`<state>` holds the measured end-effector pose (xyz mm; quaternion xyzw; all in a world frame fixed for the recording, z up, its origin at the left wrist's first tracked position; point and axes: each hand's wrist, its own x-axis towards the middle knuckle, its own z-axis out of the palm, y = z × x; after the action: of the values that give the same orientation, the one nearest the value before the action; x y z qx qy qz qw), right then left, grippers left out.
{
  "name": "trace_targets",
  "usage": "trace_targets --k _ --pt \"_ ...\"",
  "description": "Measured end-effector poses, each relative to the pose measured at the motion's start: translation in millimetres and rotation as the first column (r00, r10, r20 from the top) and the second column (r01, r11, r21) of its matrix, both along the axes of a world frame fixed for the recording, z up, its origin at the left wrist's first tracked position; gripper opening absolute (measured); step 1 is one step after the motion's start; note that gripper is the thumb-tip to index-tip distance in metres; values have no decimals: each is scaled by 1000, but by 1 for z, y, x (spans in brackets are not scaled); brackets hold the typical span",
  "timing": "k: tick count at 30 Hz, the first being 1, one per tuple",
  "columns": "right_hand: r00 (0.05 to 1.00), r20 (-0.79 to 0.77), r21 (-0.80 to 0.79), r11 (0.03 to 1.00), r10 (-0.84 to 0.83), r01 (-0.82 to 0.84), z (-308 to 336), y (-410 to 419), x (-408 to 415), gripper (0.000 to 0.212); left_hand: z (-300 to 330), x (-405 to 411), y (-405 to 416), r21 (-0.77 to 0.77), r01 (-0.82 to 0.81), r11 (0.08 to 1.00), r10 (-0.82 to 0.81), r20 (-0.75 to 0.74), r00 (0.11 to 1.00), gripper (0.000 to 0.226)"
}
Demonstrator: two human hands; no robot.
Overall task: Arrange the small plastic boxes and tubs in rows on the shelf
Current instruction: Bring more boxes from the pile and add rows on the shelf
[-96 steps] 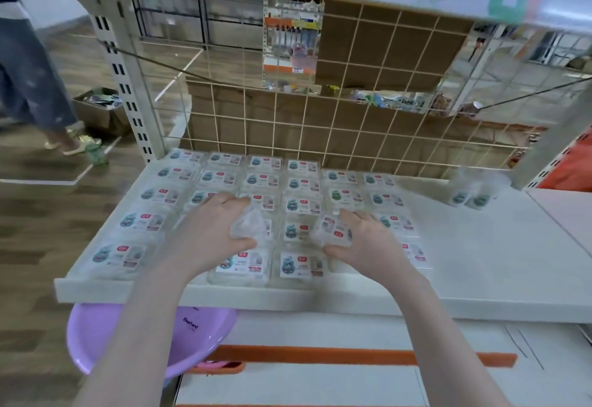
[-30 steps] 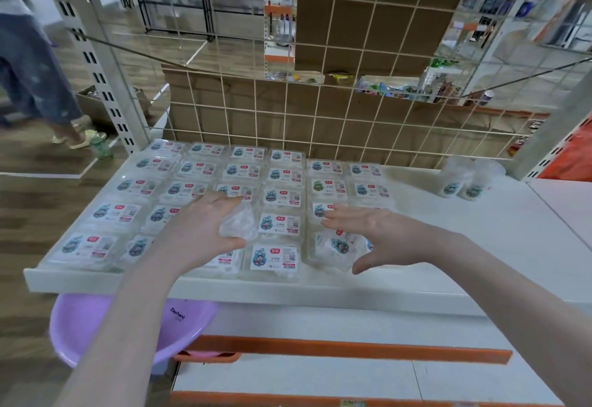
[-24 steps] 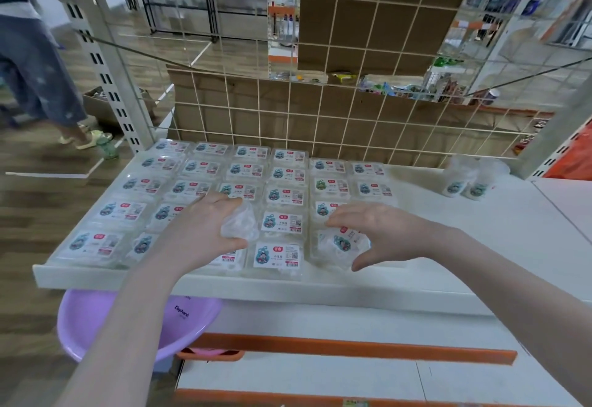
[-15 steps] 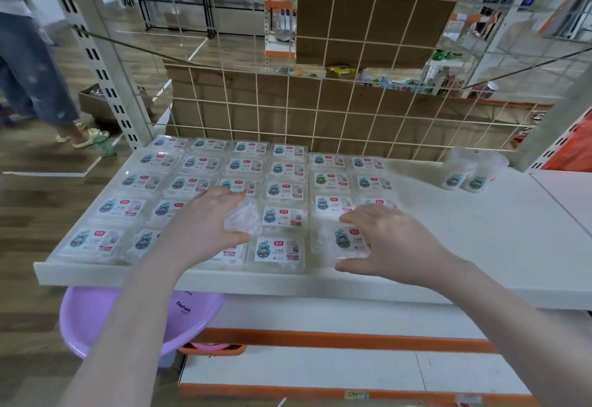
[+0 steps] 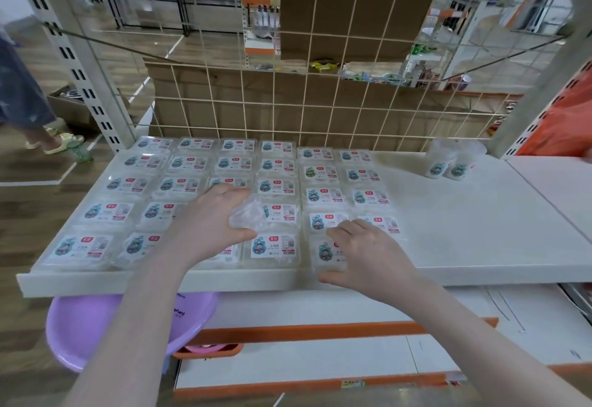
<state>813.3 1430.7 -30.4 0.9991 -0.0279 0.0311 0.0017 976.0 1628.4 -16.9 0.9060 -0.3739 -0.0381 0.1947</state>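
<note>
Fingers on red-tagged box, lettering unreadable

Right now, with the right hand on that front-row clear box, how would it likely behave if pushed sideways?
The clear box looks flat and low, so it should slide, not tip. Its thin plastic probably makes it light and slightly flexible. The smooth white shelf suggests easy sliding; the right hand could nudge neighbours.

Both forearms are bare from the bottom edge of the view up to the wrists, with no sleeve showing on either. The left hand and the right hand are bare too, ungloved, with short, unpainted nails.
</note>
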Motion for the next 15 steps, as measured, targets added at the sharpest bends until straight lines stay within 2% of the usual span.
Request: trace_targets --k 5,11,15 --pt "1000 -1 44 999 -17 17 -2 -1 6 66 -2 1 4 6 20 1000 -20 -3 1000 76" --pt "993 117 177 984 -27 6 -6 3 -1 56 -2 2 12 -26 38 999 -39 -28 999 75" --pt "994 101 202 979 -37 16 -7 2 2 58 -1 3 19 -31 61 998 -62 -21 998 74"
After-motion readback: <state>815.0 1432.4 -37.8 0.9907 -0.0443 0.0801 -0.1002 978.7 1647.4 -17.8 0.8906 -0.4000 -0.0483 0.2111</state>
